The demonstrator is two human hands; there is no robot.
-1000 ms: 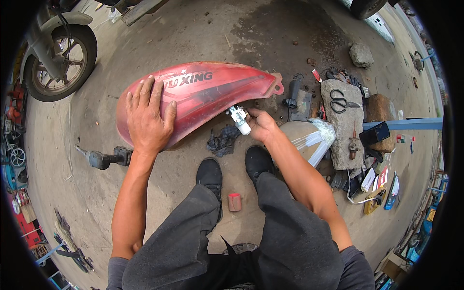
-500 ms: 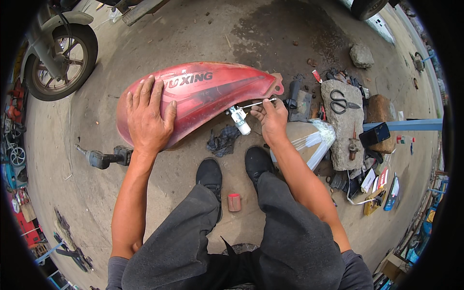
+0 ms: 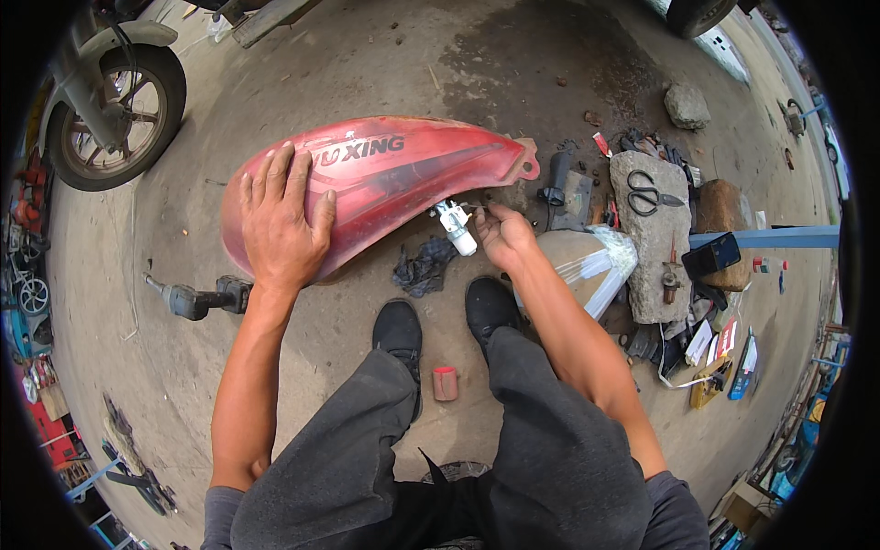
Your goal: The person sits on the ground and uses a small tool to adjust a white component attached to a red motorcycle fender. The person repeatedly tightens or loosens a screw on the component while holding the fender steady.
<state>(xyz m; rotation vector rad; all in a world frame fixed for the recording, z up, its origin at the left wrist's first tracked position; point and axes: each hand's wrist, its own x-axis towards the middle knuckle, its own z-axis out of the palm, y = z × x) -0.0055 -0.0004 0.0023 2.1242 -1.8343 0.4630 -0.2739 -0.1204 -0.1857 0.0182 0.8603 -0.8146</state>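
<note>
A red fuel tank point(image 3: 426, 165) lies on its side. My left hand point(image 3: 284, 229) rests spread on its rear half. A white, cylindrical fuel valve point(image 3: 458, 236) with metal fittings protrudes from the tank's lower edge. Just right of the valve, my right hand point(image 3: 502, 234) has its fingers pinched on a thin metal tool point(image 3: 478, 210), mostly hidden by them. A crumpled dark rag point(image 3: 423, 266) lies below the valve, and a small red cylinder point(image 3: 445, 383) stands between my feet.
A motorcycle wheel point(image 3: 115, 119) stands upper left. A power tool point(image 3: 191, 298) lies left of my arm. At right, a stone slab point(image 3: 646, 247) carries scissors point(image 3: 642, 192), beside a phone point(image 3: 710, 255), a tape-wrapped object point(image 3: 587, 266) and assorted small parts. A loose rock point(image 3: 686, 105) sits upper right.
My right hand rose and moved right with the thin metal rod angled up, then came back down beside the valve. My left hand has stayed on the tank.
</note>
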